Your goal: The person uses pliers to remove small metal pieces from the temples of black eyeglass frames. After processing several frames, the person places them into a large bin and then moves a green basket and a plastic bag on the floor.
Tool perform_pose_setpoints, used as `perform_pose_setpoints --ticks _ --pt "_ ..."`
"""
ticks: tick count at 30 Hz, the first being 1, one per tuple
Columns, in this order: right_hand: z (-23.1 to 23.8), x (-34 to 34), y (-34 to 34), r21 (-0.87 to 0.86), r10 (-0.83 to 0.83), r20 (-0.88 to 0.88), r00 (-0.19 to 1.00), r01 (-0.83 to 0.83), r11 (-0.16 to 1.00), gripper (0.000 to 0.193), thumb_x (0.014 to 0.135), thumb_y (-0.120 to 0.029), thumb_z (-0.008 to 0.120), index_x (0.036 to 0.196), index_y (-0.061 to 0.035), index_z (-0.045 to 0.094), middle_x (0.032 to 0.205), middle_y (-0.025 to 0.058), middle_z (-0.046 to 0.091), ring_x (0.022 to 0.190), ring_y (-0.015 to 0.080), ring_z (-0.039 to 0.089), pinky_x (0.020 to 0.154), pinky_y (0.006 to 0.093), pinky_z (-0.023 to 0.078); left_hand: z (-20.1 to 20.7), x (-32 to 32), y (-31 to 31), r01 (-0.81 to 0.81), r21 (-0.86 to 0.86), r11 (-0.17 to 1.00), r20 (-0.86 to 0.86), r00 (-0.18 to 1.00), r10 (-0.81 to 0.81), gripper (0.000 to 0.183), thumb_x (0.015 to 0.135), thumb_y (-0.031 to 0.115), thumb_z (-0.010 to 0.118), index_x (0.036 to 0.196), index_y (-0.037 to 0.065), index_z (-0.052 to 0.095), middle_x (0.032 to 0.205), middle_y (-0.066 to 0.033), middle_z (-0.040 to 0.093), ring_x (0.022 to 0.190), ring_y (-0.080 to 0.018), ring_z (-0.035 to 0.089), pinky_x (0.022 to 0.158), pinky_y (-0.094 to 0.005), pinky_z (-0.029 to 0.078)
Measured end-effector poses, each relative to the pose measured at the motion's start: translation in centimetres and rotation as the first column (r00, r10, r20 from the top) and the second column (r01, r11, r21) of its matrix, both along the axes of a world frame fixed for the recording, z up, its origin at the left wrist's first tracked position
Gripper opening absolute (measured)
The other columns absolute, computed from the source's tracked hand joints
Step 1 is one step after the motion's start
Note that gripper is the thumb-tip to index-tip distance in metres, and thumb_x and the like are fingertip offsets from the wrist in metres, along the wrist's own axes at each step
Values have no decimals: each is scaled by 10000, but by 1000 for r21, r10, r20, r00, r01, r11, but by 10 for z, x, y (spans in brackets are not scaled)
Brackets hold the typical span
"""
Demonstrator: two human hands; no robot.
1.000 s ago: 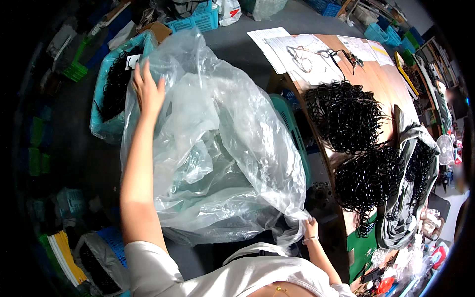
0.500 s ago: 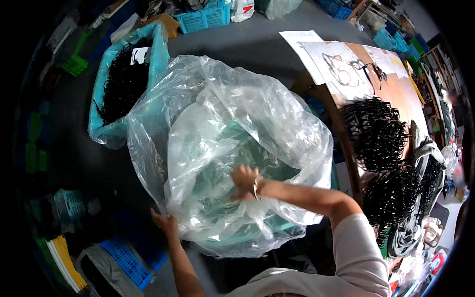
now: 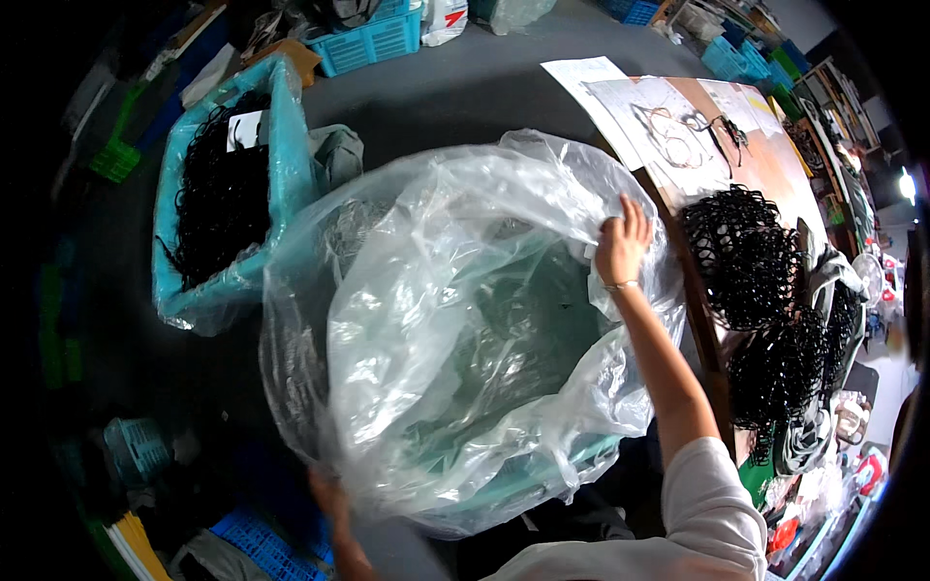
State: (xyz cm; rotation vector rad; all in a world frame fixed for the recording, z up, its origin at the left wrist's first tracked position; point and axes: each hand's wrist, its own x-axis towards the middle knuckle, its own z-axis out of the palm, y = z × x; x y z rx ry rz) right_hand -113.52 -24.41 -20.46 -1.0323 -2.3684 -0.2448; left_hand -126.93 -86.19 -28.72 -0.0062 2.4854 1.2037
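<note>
A large clear plastic bag [image 3: 387, 320] spreads wide open in front of me. Its folds cover a pale green container [image 3: 542, 300], whose inside shows through the opening. At the far right of the bag's mouth, my right hand [image 3: 625, 242] has its fingers over the gathered plastic edge and grips it. My left hand [image 3: 329, 496] is low on the bag's near left side. It is smeared by motion, and its fingers are partly hidden by the plastic.
A turquoise crate [image 3: 289, 145] with plastic lining holds black curly strips [image 3: 223, 203]. To the right, a wooden table [image 3: 790, 160] bears papers [image 3: 620, 107], coiled cords and black coiled bundles [image 3: 741, 257]. Blue baskets [image 3: 368, 44] stand at the back; a blue crate [image 3: 262, 547] lies near left.
My right hand has moved from inside the bag to its far right edge. The bag's mouth has opened wider. My left hand has shifted lower along the near left side.
</note>
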Motion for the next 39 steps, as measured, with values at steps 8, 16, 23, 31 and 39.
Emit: perform_pose_setpoints --ticks 8,16,23,31,39 --pt "-29 154 -44 -830 351 310 884 71 553 311 731 -56 462 1037 -73 411 844 131 542 750 283 526 755 424 391 114 -78 38 408 -341 847 78 910 -407 547 557 66 704 1033 10 441 1031 -149 519 954 -279 509 823 -367 403" --pt "25 215 -34 -958 558 269 785 277 73 245 770 -119 461 992 -83 559 878 92 582 757 201 560 696 339 457 131 -161 83 225 -132 965 287 941 -180 425 814 398 517 1037 37 502 858 -33 496 691 -158 485 669 -294 400" --pt "135 118 86 169 -393 502 770 359 918 169 770 -188 455 828 -94 583 847 200 509 823 324 523 656 403 467 56 -235 76 52 -735 676 -195 939 -284 365 744 271 600 1014 37 529 945 -188 561 919 -358 521 775 -392 402" --pt "97 67 112 -841 -768 -461 445 -495 219 285 879 -223 374 1027 -13 498 980 224 552 878 311 565 778 383 456 60 -208 171 261 -426 866 -198 907 -371 503 698 195 645 1131 35 444 1080 -215 507 998 -362 488 851 -394 383" --pt "-86 9 161 -678 -182 112 977 209 705 796 756 -650 375 1255 -32 340 1207 227 432 1106 374 420 921 413 346 -42 -238 174 345 -255 903 -10 933 -359 511 850 345 476 1268 76 359 1306 -163 347 1201 -297 330 995 -358 244"
